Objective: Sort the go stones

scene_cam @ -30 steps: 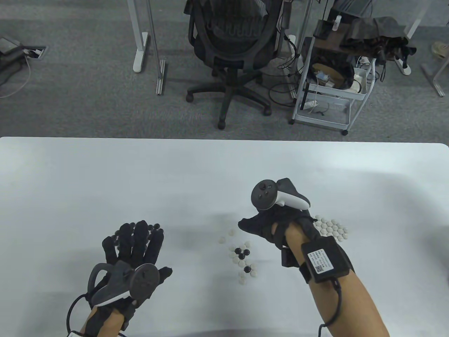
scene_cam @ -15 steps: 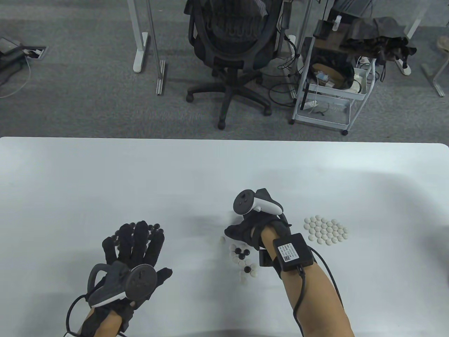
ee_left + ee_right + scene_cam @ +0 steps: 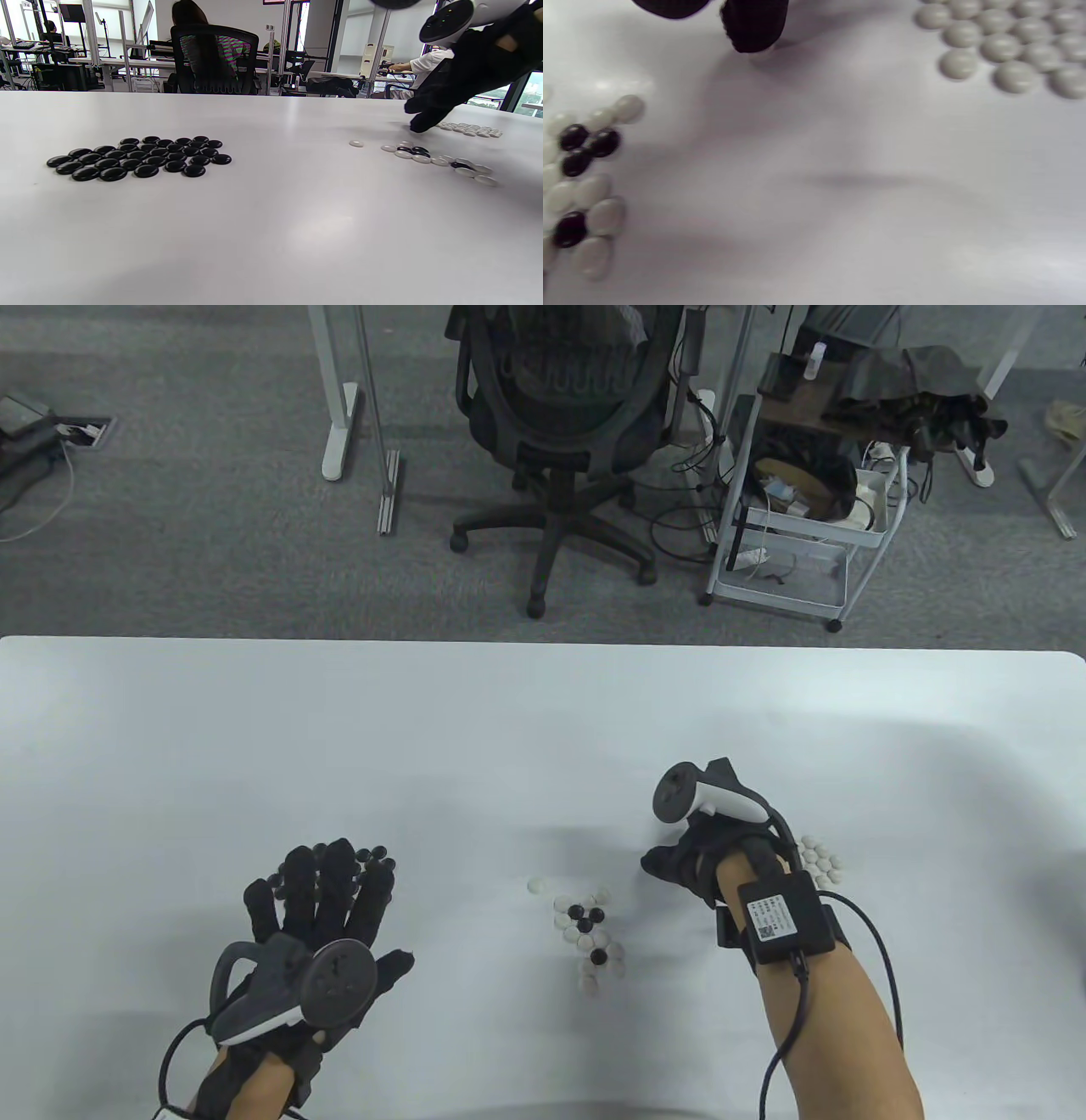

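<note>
Sorting stage: judging by the piles, most stones are already separated and only a small mixed cluster remains.
Mixed cluster: small round glossy black and white Go stones [image 3: 587, 933] lie mid-table between the hands, a few black among more white, some touching; one white stone [image 3: 536, 886] sits apart at the cluster's left.
White pile: flat white glassy stones packed in a tight patch [image 3: 1005, 46], near the right hand and partly hidden under its wrist in the table view.
Black pile: shiny black lens-shaped stones in a neat patch [image 3: 140, 156], under and just ahead of the left fingertips.
Right hand: black sensor glove with a white tracker [image 3: 687, 861], between the cluster and the white pile; in the wrist view one fingertip [image 3: 754, 25] presses down on what looks like a pale stone, blurred. Whether the other fingers pinch anything, I cannot tell.
Left hand: black glove [image 3: 327, 912], fingers straight and spread, resting flat over the black pile, holding nothing.
Table: smooth white top [image 3: 254, 746].
Risk, sliding: a stone pushed under one fingertip could slip free on the slick top and stop short of the white pile.
Risk, scatter: arriving too fast could knock the packed white stones apart.
Risk, mixed cluster: touching stones could drag a black one along with a white.
</note>
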### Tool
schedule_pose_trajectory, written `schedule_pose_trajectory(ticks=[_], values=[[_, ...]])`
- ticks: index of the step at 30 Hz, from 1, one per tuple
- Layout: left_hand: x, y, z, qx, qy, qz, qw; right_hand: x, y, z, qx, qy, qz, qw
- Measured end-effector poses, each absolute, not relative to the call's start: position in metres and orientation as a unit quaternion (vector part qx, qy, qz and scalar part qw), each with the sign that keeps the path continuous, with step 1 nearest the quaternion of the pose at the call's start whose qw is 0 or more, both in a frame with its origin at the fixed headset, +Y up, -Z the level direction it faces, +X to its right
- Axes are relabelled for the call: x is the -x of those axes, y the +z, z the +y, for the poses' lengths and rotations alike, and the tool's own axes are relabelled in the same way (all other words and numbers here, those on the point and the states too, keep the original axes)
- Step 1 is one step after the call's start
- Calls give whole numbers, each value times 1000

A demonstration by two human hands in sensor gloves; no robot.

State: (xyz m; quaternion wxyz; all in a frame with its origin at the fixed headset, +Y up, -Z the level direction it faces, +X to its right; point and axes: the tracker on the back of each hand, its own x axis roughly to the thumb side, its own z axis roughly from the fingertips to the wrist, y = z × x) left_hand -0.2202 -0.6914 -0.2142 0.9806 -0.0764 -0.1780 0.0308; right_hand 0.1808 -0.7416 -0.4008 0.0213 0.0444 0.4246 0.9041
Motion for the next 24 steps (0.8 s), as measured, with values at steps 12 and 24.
schedule_pose_trajectory(ticks=[12, 24], values=[[217, -216, -694, 83, 20, -181, 980, -234, -393, -739, 25, 909, 416, -2], [217, -217, -694, 92, 24, -177, 980, -182, -379, -706, -103, 906, 399, 99]])
